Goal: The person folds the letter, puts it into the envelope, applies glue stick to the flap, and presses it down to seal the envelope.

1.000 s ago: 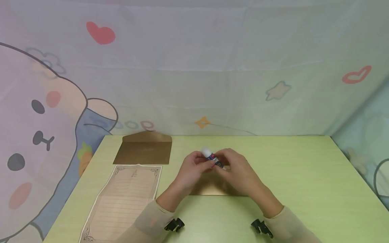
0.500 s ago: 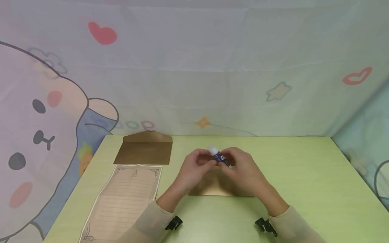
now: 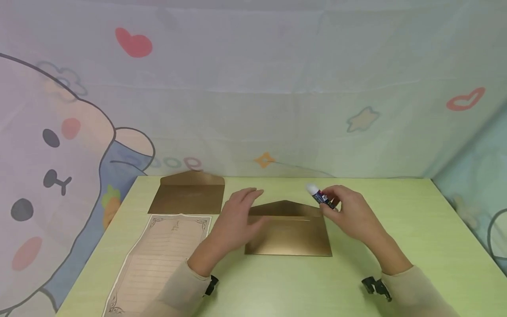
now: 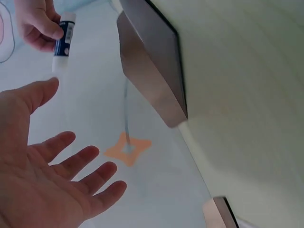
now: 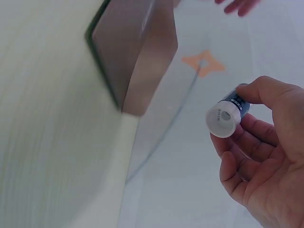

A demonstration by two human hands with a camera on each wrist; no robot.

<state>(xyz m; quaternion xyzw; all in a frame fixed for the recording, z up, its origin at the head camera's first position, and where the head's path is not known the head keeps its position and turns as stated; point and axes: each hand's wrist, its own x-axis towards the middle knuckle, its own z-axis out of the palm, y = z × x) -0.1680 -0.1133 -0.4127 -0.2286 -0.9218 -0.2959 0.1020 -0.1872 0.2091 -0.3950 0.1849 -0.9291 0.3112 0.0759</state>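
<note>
Letter sheet (image 3: 160, 262) lies on the worktop (image 3: 400, 229) at seven o'clock in the head view, its near end cut off by the frame. At five o'clock, a gold envelope (image 3: 291, 237) has its flap up; the left hand (image 3: 235, 215), released with fingers spread, hides its left part. At four o'clock the right hand (image 3: 350, 213) pinches a glue stick (image 3: 319, 197), lettering unreadable. The far envelope (image 3: 186, 199), at eight o'clock, is also flap-up; either one's contents cannot be told.

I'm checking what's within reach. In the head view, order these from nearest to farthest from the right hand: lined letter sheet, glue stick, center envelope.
1. Glue stick: held by the right hand.
2. Center envelope: left of that hand, flap open.
3. Lined letter sheet: farthest left, past the left hand.
</note>
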